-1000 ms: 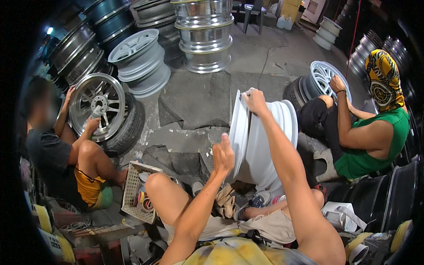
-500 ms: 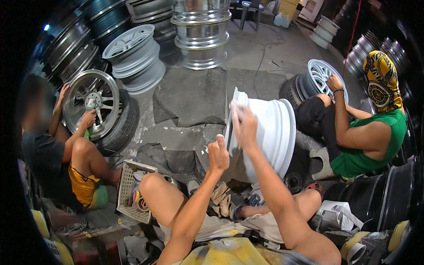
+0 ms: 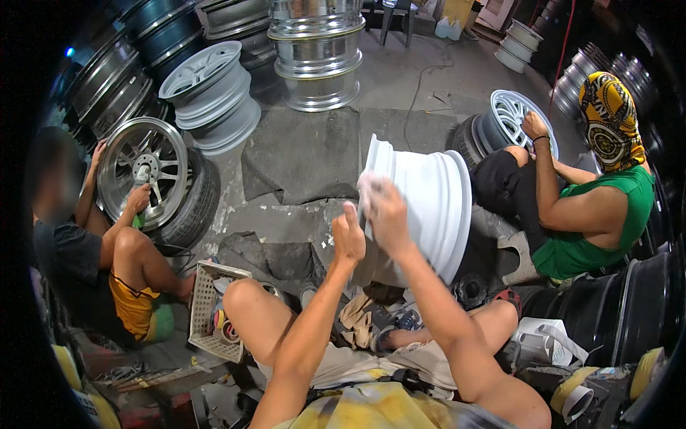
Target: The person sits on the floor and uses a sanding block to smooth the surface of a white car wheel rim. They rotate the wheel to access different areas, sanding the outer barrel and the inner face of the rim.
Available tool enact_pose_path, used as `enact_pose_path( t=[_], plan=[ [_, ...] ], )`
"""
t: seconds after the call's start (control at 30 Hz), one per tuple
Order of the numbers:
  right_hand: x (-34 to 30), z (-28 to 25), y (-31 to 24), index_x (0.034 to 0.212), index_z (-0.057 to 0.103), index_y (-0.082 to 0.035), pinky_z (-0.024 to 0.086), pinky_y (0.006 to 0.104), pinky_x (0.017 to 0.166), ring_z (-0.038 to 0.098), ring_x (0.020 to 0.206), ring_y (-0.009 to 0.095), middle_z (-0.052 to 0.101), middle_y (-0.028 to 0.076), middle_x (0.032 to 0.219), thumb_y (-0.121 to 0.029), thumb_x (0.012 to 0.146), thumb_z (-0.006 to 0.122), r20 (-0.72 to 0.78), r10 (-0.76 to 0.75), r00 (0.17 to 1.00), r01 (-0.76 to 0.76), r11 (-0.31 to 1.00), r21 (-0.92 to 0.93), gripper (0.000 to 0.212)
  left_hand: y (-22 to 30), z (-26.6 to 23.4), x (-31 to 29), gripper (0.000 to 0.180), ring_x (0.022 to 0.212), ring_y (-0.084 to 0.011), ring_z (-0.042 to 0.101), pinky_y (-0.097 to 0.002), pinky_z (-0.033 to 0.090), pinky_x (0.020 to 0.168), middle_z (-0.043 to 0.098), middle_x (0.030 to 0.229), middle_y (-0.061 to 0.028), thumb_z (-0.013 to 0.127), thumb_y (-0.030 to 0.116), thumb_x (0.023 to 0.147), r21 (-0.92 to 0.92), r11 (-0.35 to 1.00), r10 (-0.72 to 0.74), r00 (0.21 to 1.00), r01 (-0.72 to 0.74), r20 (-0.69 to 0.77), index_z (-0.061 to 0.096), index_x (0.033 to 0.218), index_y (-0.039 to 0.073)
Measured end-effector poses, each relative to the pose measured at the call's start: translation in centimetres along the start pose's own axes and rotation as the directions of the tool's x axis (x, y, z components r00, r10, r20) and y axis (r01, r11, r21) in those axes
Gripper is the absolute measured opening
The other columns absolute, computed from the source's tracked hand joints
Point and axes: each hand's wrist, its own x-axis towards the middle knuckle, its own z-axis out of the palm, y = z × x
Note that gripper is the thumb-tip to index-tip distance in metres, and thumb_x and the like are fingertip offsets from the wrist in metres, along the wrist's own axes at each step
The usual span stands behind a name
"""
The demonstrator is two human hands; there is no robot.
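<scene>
A pale grey-white wheel rim (image 3: 429, 207) stands on its edge in front of me, its face turned left. My left hand (image 3: 349, 236) is at the near left edge of the rim, thumb pointing up and fingers curled round the edge, partly hidden. Against the rim's face side is my right hand (image 3: 388, 218), smeared by motion, its fingers bent. Something pale and pinkish shows at the right fingertips; whether it is a small pad or dusty fingers is too blurred to tell.
At left, a person works on a silver wheel (image 3: 143, 171) leaning on a tyre (image 3: 204, 196). At right, a person in a green top (image 3: 597, 222) handles a grey wheel (image 3: 518, 118). A plastic basket (image 3: 204, 304) sits by my left knee; rims (image 3: 318, 53) are stacked behind.
My right hand has moved slightly down and left along the rim's face. The left hand keeps its place at the edge. The whole view has shifted a little.
</scene>
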Motion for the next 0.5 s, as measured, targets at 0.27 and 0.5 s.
enact_pose_path(
  t=[0.27,0.5],
  plan=[
    [10.1,2.9,17.7,0.072,0.071,0.0,0.053,0.049,0.077,0.068,0.08,0.043,0.068,0.026,0.075,-0.031,0.087,0.061,0.194,0.492,0.849,-0.48,0.87,-0.111,0.036,1.7,0.1,-4.4,0.074,0.054,-0.0451,0.045,-0.0506,0.035,0.057,0.04,0.056,-0.0245,0.013,0.056,0.106,0.072,0.981,0.179,0.984,-0.179,0.006,0.039,0.065,0.0],
    [-0.9,1.0,-2.2,0.113,0.073,-0.003,0.052,0.0439,0.097,0.064,0.113,0.034,0.068,0.017,0.118,-0.013,0.089,0.065,0.046,-0.025,0.999,0.03,0.994,-0.107,0.027,0.6,-0.3,-1.3,0.078,0.061,-0.051,0.052,-0.0568,0.038,0.062,0.049,0.058,-0.0299,0.012,0.05,0.107,0.119,0.99,0.08,0.997,-0.078,-0.017,0.045,0.059,-0.002]
  ],
)
